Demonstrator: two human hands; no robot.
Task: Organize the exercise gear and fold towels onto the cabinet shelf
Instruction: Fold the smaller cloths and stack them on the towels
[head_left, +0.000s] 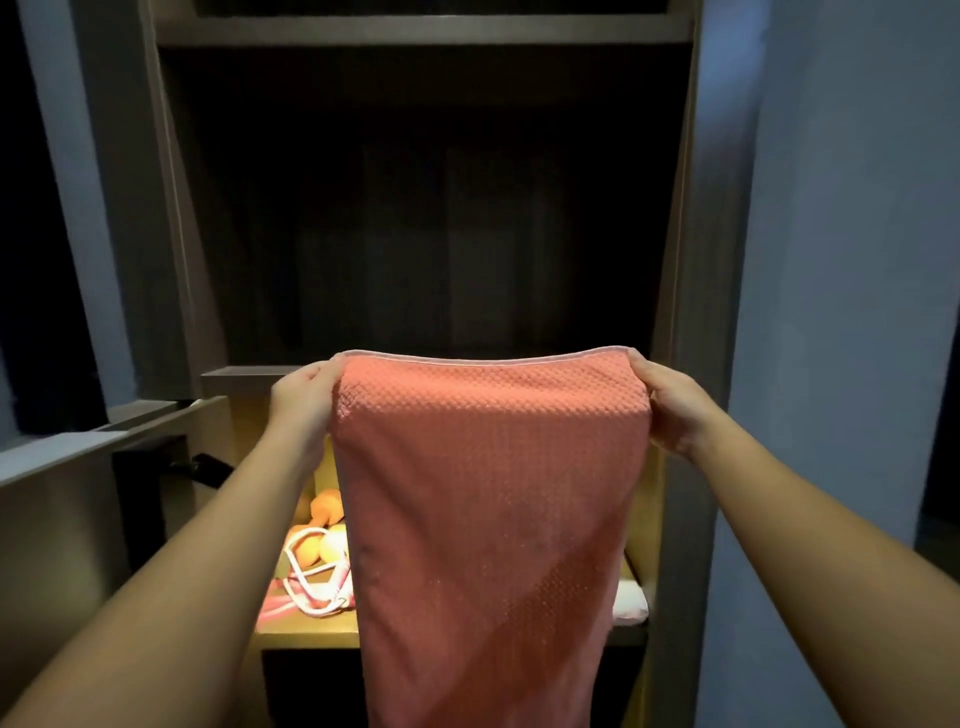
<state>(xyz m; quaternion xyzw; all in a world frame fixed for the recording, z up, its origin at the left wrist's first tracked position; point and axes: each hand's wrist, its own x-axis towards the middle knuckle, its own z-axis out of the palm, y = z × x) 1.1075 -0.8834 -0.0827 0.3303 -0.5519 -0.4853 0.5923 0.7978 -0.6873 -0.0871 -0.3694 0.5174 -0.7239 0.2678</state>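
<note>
Head view: you hold the coral towel (488, 493) up in front of the lit shelf (306, 631) of the cabinet (171, 208), stretched flat between your 2 hands. Your left hand (304, 400) pinches the towel's upper left corner, fingers curled round the pale hem. Your right hand (670, 410) grips the upper right corner the same way. Both hands sit above the lit shelf, level with each other, arms reaching forward. The towel hangs straight down from its taut top edge, covers the middle of the lit shelf and runs past the shelf's front edge out of the bottom of the picture. Its waffle weave faces you, and 1 diagonal line crosses its lower half, with darker cloth below it.

The lit shelf holds gear on its left part, just beside the towel's left edge. Orange rounded pieces (324, 506) lie toward the shelf's back. A pink-and-white rope (317, 587) lies tangled nearer the shelf's front edge, touching them. The towel hides part of the orange pieces, so what they are cannot be told. At the right end of the lit shelf, a white soft-edged thing (631, 597) shows from behind the towel, close to the front edge. The dark compartment (415, 234) above the lit shelf is too dim to show what it holds. Left of the lit shelf, outside the cabinet wall, a dark strap-like thing (208, 467) sits in shadow.
</note>
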